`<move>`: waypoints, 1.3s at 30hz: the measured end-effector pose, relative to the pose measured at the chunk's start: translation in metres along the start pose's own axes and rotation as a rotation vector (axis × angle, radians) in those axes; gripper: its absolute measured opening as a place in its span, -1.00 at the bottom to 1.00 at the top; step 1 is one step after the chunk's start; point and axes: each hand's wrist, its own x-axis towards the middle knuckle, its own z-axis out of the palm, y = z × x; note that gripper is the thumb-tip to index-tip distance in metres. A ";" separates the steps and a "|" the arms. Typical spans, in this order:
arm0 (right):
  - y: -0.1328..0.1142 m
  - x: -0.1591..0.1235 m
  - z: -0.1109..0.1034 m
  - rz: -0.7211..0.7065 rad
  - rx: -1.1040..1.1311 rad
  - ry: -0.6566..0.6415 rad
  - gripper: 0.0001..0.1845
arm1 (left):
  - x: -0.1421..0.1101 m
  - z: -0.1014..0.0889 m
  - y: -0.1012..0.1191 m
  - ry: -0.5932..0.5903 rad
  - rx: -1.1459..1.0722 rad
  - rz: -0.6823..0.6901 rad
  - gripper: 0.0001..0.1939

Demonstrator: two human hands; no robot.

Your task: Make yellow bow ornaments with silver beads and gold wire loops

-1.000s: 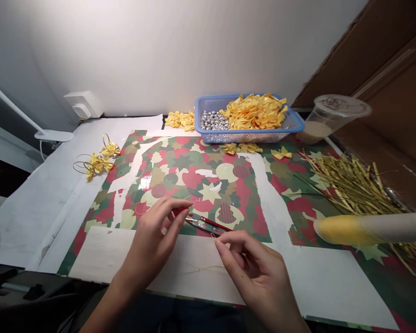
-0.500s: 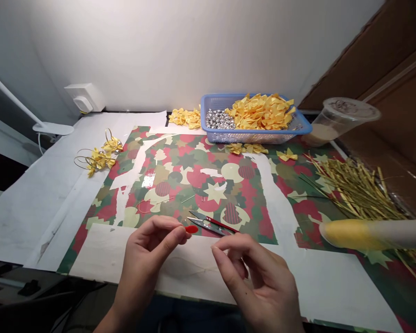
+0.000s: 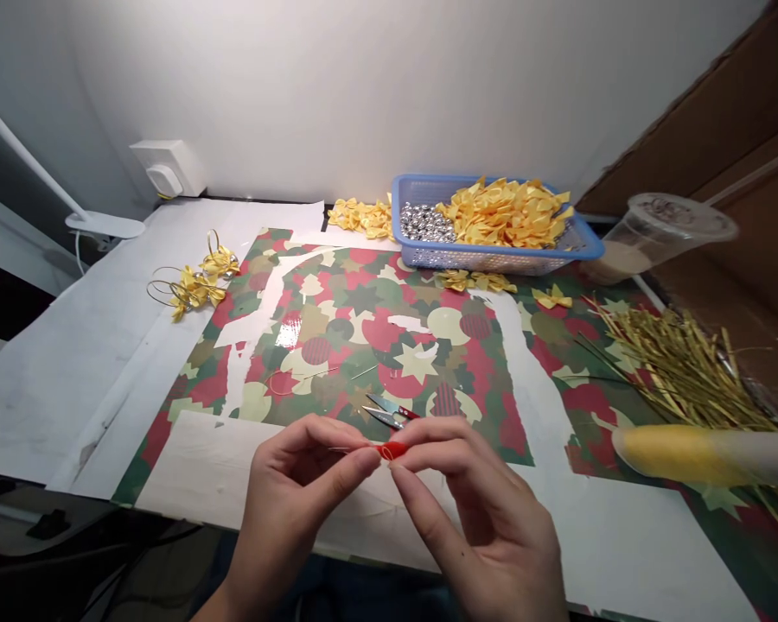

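Between my hands is a small red piece (image 3: 394,449), flat and soft-looking; what it is made into I cannot tell. My left hand (image 3: 315,471) pinches its left end between thumb and forefinger, and a thin needle-like sliver sticks out leftward past those fingers. A fine yellow thread (image 3: 386,453) forms a small loop against the red piece. The thumb and forefinger of my right hand (image 3: 473,501) are closed at this loop, touching the red piece. Just behind my right fingers lie thread snips (image 3: 385,409), partly hidden, blades apart.
A blue basket (image 3: 499,257) at the back holds yellow ribbon bows (image 3: 509,214) and silver beads (image 3: 426,224). Finished-looking yellow bow hoops (image 3: 194,289) lie left. Yellowish stems (image 3: 693,363), a plastic cup (image 3: 667,229) and a yellow-ended roll (image 3: 674,451) are right.
My right hand has moved left and met the red piece in my left hand. A yellow thread loop now shows on it. The view has shifted slightly.
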 end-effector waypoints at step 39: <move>-0.007 0.004 0.011 0.014 -0.122 -0.071 -0.85 | -0.010 -0.007 -0.015 0.143 0.539 0.615 -0.67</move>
